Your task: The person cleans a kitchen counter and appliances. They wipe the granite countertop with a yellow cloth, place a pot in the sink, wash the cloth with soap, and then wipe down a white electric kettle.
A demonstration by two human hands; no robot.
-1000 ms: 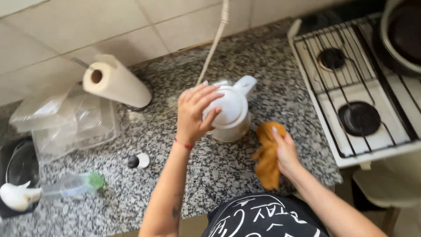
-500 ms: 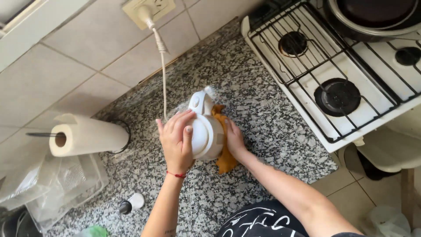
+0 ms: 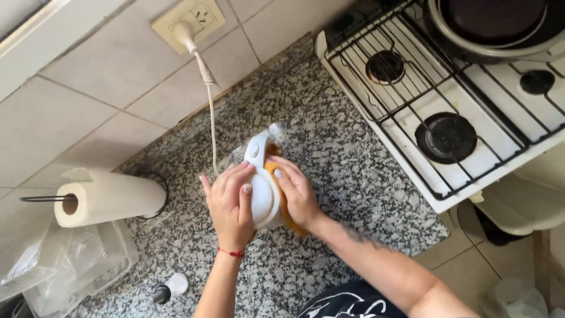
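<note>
Right: white electric kettle [image 3: 263, 187] sits mid-frame on the granite worktop [image 3: 329, 135], lid shut, contents not visible. Left hand [image 3: 231, 206] lies flat on its top, grip open. Right hand [image 3: 297, 194] presses an orange cloth [image 3: 281, 203] against the kettle's side, fingers closed on it. Dark pot [image 3: 494, 26] on the gas stove [image 3: 453, 112], upper right; its contents unclear.

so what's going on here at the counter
A person stands at a speckled granite counter with both hands on a white electric kettle. The left hand rests on the kettle's top, and the right hand presses an orange cloth against its side. The kettle's cord runs up to a wall socket. A paper towel roll lies to the left, a gas stove to the right.
</note>
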